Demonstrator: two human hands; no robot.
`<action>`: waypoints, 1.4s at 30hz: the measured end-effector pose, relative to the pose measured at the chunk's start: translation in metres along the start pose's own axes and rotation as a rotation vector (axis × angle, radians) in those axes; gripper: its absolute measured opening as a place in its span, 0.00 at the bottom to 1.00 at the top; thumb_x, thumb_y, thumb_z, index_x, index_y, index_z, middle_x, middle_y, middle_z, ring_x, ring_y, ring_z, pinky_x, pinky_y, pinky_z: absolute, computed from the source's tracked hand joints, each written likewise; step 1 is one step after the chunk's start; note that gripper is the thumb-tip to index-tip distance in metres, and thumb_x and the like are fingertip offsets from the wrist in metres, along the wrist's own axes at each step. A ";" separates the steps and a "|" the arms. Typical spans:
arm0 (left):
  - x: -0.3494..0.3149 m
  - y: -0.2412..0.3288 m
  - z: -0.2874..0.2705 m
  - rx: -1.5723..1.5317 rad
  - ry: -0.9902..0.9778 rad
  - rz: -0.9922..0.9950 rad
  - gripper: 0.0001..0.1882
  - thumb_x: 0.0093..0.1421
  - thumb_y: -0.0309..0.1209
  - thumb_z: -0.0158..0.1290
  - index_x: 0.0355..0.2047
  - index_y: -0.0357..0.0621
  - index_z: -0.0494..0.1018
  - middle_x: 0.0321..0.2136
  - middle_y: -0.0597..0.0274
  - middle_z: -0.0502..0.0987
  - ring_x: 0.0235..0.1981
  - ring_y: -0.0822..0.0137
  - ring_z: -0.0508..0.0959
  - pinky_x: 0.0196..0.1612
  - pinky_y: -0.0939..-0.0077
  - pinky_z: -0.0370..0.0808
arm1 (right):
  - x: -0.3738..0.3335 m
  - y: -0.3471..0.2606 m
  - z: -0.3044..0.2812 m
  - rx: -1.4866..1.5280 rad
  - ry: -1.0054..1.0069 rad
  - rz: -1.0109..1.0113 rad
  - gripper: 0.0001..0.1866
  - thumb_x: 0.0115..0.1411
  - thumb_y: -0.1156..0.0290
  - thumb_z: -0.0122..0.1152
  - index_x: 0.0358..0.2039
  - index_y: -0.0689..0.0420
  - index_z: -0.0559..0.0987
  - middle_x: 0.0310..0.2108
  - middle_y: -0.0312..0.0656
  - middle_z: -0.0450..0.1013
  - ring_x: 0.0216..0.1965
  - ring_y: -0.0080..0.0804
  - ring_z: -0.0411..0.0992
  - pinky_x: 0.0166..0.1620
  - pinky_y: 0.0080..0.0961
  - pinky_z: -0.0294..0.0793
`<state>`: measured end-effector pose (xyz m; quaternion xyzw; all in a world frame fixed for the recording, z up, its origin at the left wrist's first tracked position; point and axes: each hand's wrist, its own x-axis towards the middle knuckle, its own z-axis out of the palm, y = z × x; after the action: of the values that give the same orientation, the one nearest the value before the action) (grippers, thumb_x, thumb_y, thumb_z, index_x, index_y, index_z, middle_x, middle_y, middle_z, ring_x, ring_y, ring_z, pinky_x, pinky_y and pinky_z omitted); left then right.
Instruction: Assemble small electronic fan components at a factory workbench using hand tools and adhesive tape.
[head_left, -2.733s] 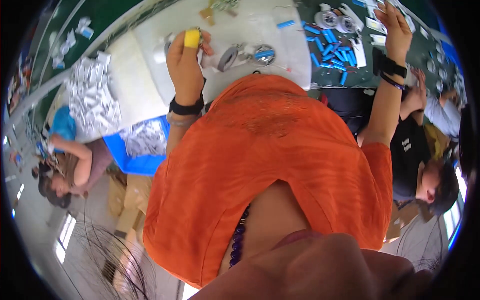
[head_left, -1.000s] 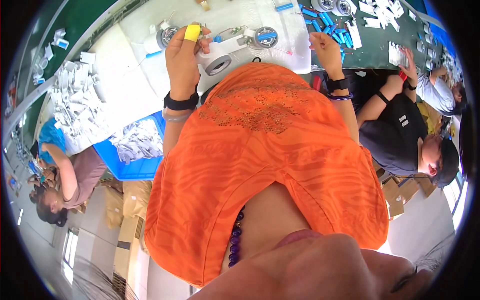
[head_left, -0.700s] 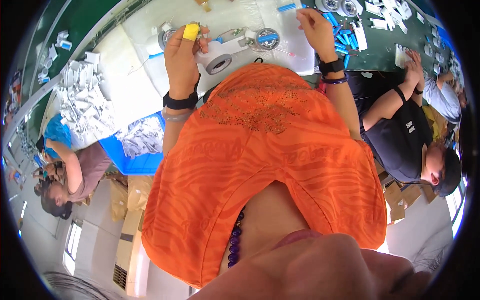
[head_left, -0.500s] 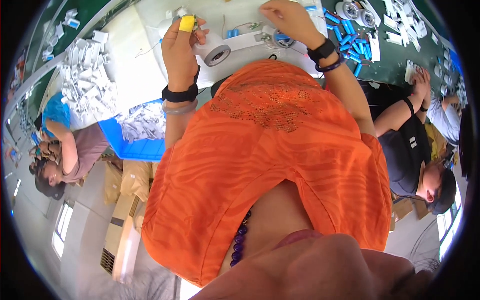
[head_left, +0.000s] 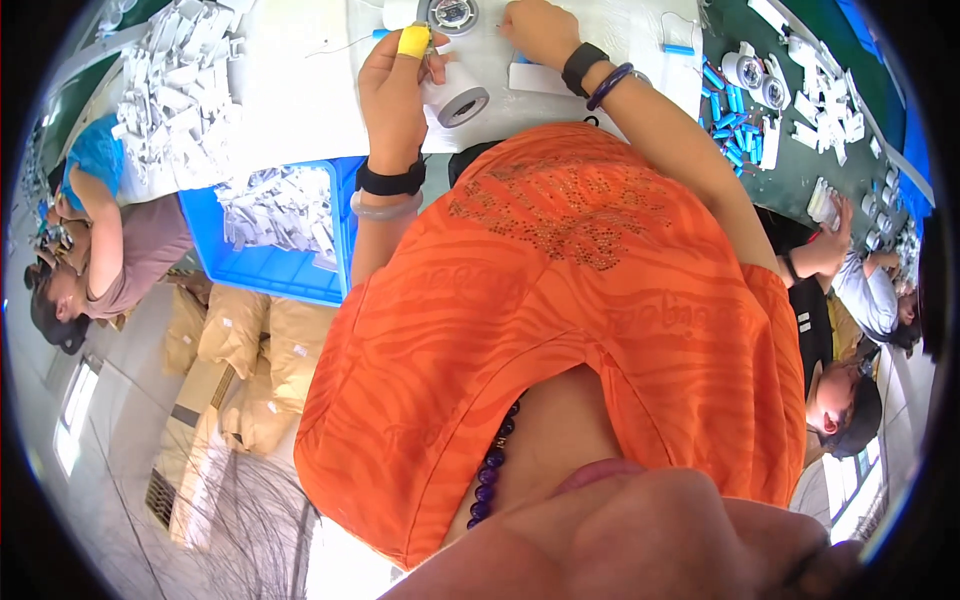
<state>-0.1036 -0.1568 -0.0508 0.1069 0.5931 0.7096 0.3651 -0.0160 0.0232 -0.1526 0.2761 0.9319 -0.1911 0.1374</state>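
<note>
Near: orange shirt fills centre. Left hand (head_left: pixel 392 88), yellow sleeve on fingertip, curled against white tape roll (head_left: pixel 458 97) at near table edge; grip unclear. Right hand (head_left: pixel 538 30) closed, knuckles down on white work sheet (head_left: pixel 300 90); contents cannot tell. Left: blue bin (head_left: pixel 270 265) of white parts. Beyond right: green table (head_left: pixel 800 170), scattered blue pieces (head_left: pixel 728 100). Co-workers seated both sides.

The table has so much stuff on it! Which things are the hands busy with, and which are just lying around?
In use:
left hand, with a yellow fingertip cover, at the tape roll
right hand, on the white sheet
round metal part, between the hands

Lying about:
blue tubes
white parts pile
blue bin
</note>
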 end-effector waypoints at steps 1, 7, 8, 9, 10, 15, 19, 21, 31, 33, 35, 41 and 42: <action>-0.002 0.001 -0.001 -0.010 0.012 0.006 0.13 0.66 0.31 0.46 0.38 0.31 0.73 0.22 0.62 0.72 0.24 0.72 0.70 0.48 0.63 0.75 | 0.002 0.001 0.008 0.032 0.042 -0.049 0.12 0.60 0.64 0.55 0.36 0.59 0.78 0.30 0.45 0.78 0.31 0.45 0.76 0.35 0.37 0.74; -0.004 0.005 -0.004 0.001 -0.015 -0.026 0.13 0.67 0.31 0.45 0.38 0.32 0.73 0.23 0.63 0.72 0.24 0.73 0.69 0.49 0.67 0.75 | -0.024 0.009 -0.015 0.664 0.019 -0.191 0.11 0.62 0.64 0.57 0.35 0.59 0.74 0.33 0.44 0.76 0.38 0.32 0.77 0.42 0.30 0.74; -0.007 0.008 -0.001 0.016 -0.045 -0.038 0.12 0.67 0.31 0.45 0.38 0.32 0.73 0.23 0.63 0.72 0.24 0.74 0.69 0.48 0.69 0.74 | -0.039 0.002 -0.034 0.984 -0.024 -0.197 0.11 0.63 0.64 0.56 0.35 0.60 0.74 0.32 0.42 0.76 0.38 0.29 0.77 0.43 0.27 0.73; -0.006 0.009 0.003 0.032 -0.080 -0.049 0.12 0.67 0.30 0.45 0.38 0.33 0.74 0.24 0.63 0.72 0.24 0.74 0.69 0.47 0.71 0.74 | -0.051 -0.001 -0.052 1.305 -0.066 -0.197 0.11 0.64 0.64 0.55 0.36 0.60 0.74 0.31 0.39 0.76 0.37 0.27 0.76 0.44 0.25 0.73; -0.006 0.006 0.007 -0.004 -0.108 -0.050 0.12 0.67 0.30 0.44 0.38 0.34 0.74 0.25 0.63 0.73 0.25 0.75 0.69 0.44 0.75 0.73 | -0.061 -0.003 -0.069 1.297 -0.064 -0.204 0.11 0.64 0.64 0.55 0.36 0.60 0.74 0.31 0.39 0.76 0.37 0.27 0.76 0.44 0.25 0.73; -0.005 0.007 0.031 -0.013 -0.275 -0.074 0.13 0.67 0.32 0.45 0.40 0.34 0.74 0.33 0.60 0.77 0.26 0.75 0.69 0.40 0.77 0.72 | -0.101 0.011 -0.118 1.430 -0.172 -0.200 0.11 0.65 0.66 0.54 0.41 0.61 0.75 0.31 0.37 0.75 0.31 0.25 0.75 0.47 0.23 0.72; -0.008 0.007 0.056 0.036 -0.437 -0.077 0.14 0.67 0.33 0.45 0.41 0.34 0.74 0.34 0.60 0.77 0.26 0.75 0.69 0.34 0.80 0.69 | -0.128 0.020 -0.133 1.425 -0.153 -0.178 0.12 0.65 0.65 0.56 0.42 0.60 0.75 0.29 0.34 0.74 0.28 0.19 0.72 0.38 0.17 0.71; -0.010 0.009 0.067 0.028 -0.462 -0.058 0.13 0.67 0.33 0.46 0.42 0.35 0.74 0.32 0.61 0.77 0.26 0.75 0.69 0.33 0.81 0.69 | -0.137 0.023 -0.136 1.430 -0.135 -0.168 0.12 0.65 0.65 0.56 0.42 0.59 0.75 0.29 0.34 0.74 0.27 0.17 0.69 0.35 0.16 0.69; -0.024 0.008 0.101 0.120 -0.376 0.092 0.10 0.59 0.26 0.55 0.41 0.37 0.75 0.27 0.67 0.77 0.26 0.80 0.71 0.29 0.85 0.68 | -0.153 0.047 -0.127 1.735 -0.299 -0.168 0.12 0.66 0.65 0.54 0.40 0.62 0.74 0.26 0.31 0.70 0.21 0.14 0.61 0.44 0.20 0.74; -0.019 -0.008 0.094 0.247 -0.416 0.132 0.11 0.58 0.29 0.58 0.40 0.37 0.75 0.26 0.68 0.77 0.25 0.81 0.70 0.28 0.85 0.67 | -0.154 0.049 -0.124 1.757 -0.341 -0.166 0.12 0.66 0.65 0.54 0.40 0.62 0.74 0.26 0.31 0.70 0.21 0.14 0.61 0.44 0.20 0.74; -0.019 -0.010 0.094 0.240 -0.439 0.136 0.12 0.58 0.29 0.58 0.40 0.38 0.75 0.26 0.68 0.76 0.25 0.81 0.70 0.28 0.85 0.67 | -0.154 0.051 -0.121 1.754 -0.368 -0.171 0.13 0.66 0.64 0.54 0.41 0.63 0.74 0.26 0.31 0.70 0.21 0.14 0.62 0.42 0.18 0.73; -0.023 0.007 0.095 0.237 -0.442 -0.004 0.11 0.59 0.28 0.57 0.41 0.36 0.75 0.28 0.67 0.77 0.26 0.80 0.71 0.30 0.86 0.68 | -0.172 0.037 -0.130 1.281 -0.016 -0.091 0.11 0.63 0.68 0.59 0.42 0.62 0.77 0.29 0.33 0.73 0.24 0.16 0.67 0.32 0.16 0.70; -0.024 0.009 0.095 0.204 -0.455 -0.083 0.11 0.60 0.26 0.56 0.41 0.35 0.74 0.31 0.65 0.78 0.29 0.79 0.73 0.33 0.86 0.69 | -0.173 0.033 -0.129 1.308 0.063 -0.117 0.10 0.61 0.71 0.61 0.41 0.61 0.78 0.30 0.33 0.73 0.25 0.18 0.69 0.30 0.17 0.69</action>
<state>-0.0348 -0.1001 -0.0103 0.2757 0.5680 0.5880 0.5056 0.1233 0.0244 0.0153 0.2570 0.6405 -0.7172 -0.0967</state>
